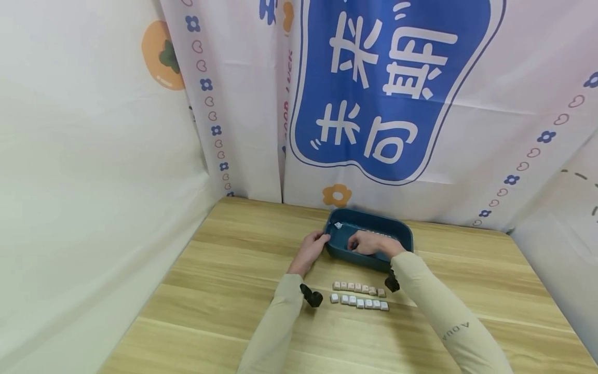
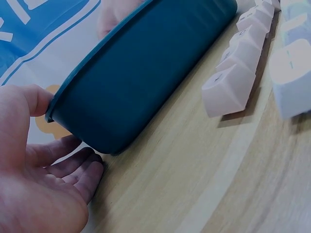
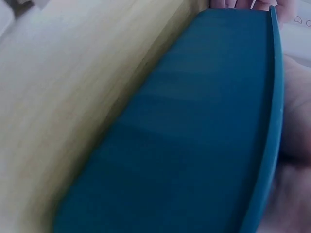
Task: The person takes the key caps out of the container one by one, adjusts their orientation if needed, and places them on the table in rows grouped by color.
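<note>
A dark teal plastic basin [image 1: 343, 254] stands near the back of the table. My left hand [image 1: 312, 249] holds its left end, the thumb at the rim and the fingers low against the outer wall in the left wrist view. My right hand [image 1: 371, 243] reaches over the near wall into the basin, its fingers bent down toward the floor. Its fingertips are hidden in the right wrist view, so whether they pinch anything is unclear. A small whitish piece [image 1: 338, 225] lies in the basin's far left corner, and more pale pieces show behind the right hand.
In front of the basin, several beige keycaps [image 1: 351, 286] form a row. Nearer, several white keycaps [image 1: 360, 304] make a second row. A printed cloth [image 1: 261, 156] hangs behind the wooden table [image 1: 224, 270], with pale cloth at both sides.
</note>
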`<state>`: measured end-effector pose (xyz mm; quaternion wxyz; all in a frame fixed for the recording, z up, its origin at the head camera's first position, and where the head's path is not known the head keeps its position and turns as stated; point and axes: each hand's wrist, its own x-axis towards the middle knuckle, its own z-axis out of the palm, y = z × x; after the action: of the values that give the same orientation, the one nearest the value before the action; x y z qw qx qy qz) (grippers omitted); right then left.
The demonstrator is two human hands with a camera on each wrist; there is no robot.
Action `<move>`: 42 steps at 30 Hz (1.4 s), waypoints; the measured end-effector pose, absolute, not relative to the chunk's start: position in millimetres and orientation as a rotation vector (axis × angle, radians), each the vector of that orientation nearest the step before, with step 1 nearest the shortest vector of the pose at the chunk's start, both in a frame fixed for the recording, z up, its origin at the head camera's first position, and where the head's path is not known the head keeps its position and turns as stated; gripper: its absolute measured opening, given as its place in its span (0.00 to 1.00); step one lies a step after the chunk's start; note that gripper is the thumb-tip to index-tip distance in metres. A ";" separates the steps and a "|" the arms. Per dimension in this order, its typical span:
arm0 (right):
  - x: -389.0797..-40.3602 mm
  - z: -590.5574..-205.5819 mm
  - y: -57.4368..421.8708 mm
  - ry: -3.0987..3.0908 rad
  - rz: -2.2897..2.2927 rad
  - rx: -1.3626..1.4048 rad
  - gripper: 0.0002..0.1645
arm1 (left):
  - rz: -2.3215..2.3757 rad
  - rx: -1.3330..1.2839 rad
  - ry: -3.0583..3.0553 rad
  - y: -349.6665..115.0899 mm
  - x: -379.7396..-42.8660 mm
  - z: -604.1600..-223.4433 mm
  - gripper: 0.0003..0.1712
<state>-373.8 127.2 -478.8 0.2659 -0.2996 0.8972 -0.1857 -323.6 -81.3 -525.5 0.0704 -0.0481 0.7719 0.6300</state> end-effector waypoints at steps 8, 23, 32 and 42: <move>-371.6 -473.6 123.8 2.382 -0.477 -0.724 0.13 | 1.882 -0.132 2.340 -80.2 -322.9 -525.0 0.32; -375.5 -474.6 134.6 2.515 -0.612 -0.727 0.04 | 1.913 -0.157 2.325 -79.7 -322.8 -522.6 0.32; -367.0 -465.6 140.2 2.584 -0.834 -0.701 0.09 | 1.913 -0.134 2.308 -79.8 -322.6 -523.0 0.31; -352.6 -454.2 154.1 2.701 -0.948 -0.686 0.11 | 1.913 -0.126 2.306 -79.8 -323.4 -523.3 0.32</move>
<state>-352.6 154.1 -454.2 0.0988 -0.2318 0.9132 -0.3204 -323.4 -79.8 -523.3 0.0713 -0.0419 0.7669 0.6364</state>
